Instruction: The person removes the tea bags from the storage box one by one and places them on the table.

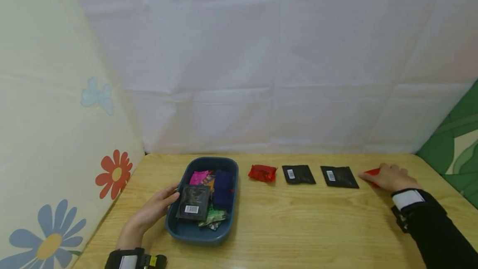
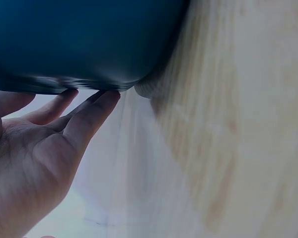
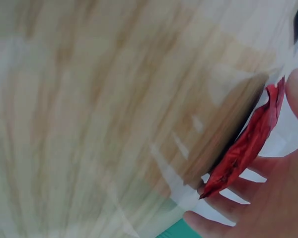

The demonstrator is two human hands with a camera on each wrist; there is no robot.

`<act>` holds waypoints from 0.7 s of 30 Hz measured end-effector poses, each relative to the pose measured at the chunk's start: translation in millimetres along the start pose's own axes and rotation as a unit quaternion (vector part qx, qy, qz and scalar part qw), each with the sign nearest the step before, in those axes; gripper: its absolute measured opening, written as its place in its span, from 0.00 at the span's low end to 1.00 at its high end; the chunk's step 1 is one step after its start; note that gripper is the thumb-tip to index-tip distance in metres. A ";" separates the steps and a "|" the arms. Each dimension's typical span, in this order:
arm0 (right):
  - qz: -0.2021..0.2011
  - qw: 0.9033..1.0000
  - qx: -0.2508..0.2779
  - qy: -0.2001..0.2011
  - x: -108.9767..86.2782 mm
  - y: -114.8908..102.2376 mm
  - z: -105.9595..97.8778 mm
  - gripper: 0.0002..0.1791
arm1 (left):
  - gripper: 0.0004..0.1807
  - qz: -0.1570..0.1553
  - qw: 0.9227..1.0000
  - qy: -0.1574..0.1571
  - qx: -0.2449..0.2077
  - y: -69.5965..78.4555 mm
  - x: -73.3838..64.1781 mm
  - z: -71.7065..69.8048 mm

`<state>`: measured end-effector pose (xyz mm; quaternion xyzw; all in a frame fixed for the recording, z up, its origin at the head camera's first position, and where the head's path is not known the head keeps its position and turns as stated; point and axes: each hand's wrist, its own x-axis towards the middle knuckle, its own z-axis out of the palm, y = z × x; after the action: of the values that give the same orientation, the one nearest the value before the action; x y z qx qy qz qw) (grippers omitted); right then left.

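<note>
At the left of the head view stands a blue plastic bin [image 1: 201, 238]. My left hand [image 1: 151, 213] rests against its left side, the thumb near the rim; in the left wrist view the straight fingers [image 2: 92, 116] touch the outer wall. Inside lie a black packet [image 1: 194, 202] with a barcode label, a dark blue packet [image 1: 223, 190], a pink packet [image 1: 198, 177] and a green packet [image 1: 214, 216]. At the far right my right hand [image 1: 393, 177] holds a shiny red packet [image 3: 246, 146] between thumb and fingers, close over the wooden table.
On the table [image 1: 298, 227], between bin and right hand, a red packet [image 1: 263, 173] and two black packets [image 1: 298, 174] lie in a row. A white sheet [image 1: 284, 74] hangs behind the table. Flower-patterned cloth [image 1: 48, 115] covers the left side, green leaf-patterned cloth [image 1: 444, 152] the right.
</note>
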<state>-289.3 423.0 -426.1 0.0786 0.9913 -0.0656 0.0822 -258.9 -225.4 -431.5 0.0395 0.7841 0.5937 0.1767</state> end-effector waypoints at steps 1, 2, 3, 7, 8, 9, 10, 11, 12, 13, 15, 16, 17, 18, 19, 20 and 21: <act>-0.002 1.000 -0.001 0.005 0.2 0.9 -0.4 0.62 | 0.32 0.001 1.000 0.000 0.001 0.4 -0.4 0.1; -0.006 1.000 -0.002 0.010 0.6 2.7 -0.1 0.62 | 0.32 0.001 1.000 0.000 0.002 0.7 -0.7 0.3; -0.009 1.000 -0.003 0.015 0.8 4.5 -0.1 0.61 | 0.32 0.002 1.000 -0.001 0.002 0.9 -1.0 0.4; -0.023 1.000 -0.001 0.019 2.2 11.0 -0.6 0.60 | 0.32 0.002 1.000 -0.001 0.005 1.9 -2.3 0.3; -0.027 0.999 0.001 0.019 1.8 12.5 -1.0 0.59 | 0.32 0.002 1.000 -0.001 0.005 1.8 -2.2 0.2; -0.033 0.999 0.002 0.020 2.1 13.8 -1.6 0.58 | 0.33 0.002 1.000 -0.002 0.005 1.9 -2.2 0.3; -0.039 0.999 0.005 0.021 2.3 14.8 -2.3 0.57 | 0.33 0.001 1.000 -0.004 0.005 2.1 -2.3 0.2; -0.045 0.999 0.011 0.023 2.6 15.3 -3.2 0.57 | 0.33 0.002 1.000 -0.004 0.004 2.1 -2.2 0.2; -0.052 0.998 0.019 0.027 2.8 15.1 -4.2 0.56 | 0.33 0.002 1.000 -0.004 0.003 2.0 -2.1 0.2; -0.060 0.997 0.026 0.033 2.9 14.2 -5.2 0.55 | 0.33 0.002 1.000 -0.003 0.003 2.0 -2.0 0.3; -0.076 0.995 0.045 0.051 3.4 10.2 -6.9 0.53 | 0.33 0.004 1.000 -0.006 0.003 2.1 -2.0 0.2; -0.084 0.993 0.057 0.058 3.4 7.3 -7.6 0.52 | 0.32 0.005 1.000 -0.006 0.003 2.0 -2.0 0.1; -0.089 0.991 0.068 0.067 3.3 3.8 -8.1 0.51 | 0.32 0.005 1.000 -0.005 0.002 1.9 -2.0 0.1; -0.096 0.989 0.076 0.077 3.1 0.0 -8.1 0.50 | 0.32 0.005 1.000 -0.004 0.002 1.9 -2.1 0.2; -0.100 0.988 0.085 0.085 2.6 -4.1 -7.7 0.50 | 0.32 0.006 1.000 -0.004 0.002 2.0 -2.4 0.3; -0.105 0.986 0.095 0.091 2.0 -8.1 -7.3 0.49 | 0.32 0.007 1.000 -0.004 0.002 2.1 -2.7 0.3; -0.110 0.984 0.101 0.097 1.1 -12.2 -6.9 0.49 | 0.32 0.007 1.000 -0.003 0.002 2.1 -2.8 0.3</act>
<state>-293.4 412.2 -418.1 -0.0166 0.9854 -0.1665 -0.0302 -256.5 -225.2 -429.0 0.0478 0.7844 0.5931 0.1749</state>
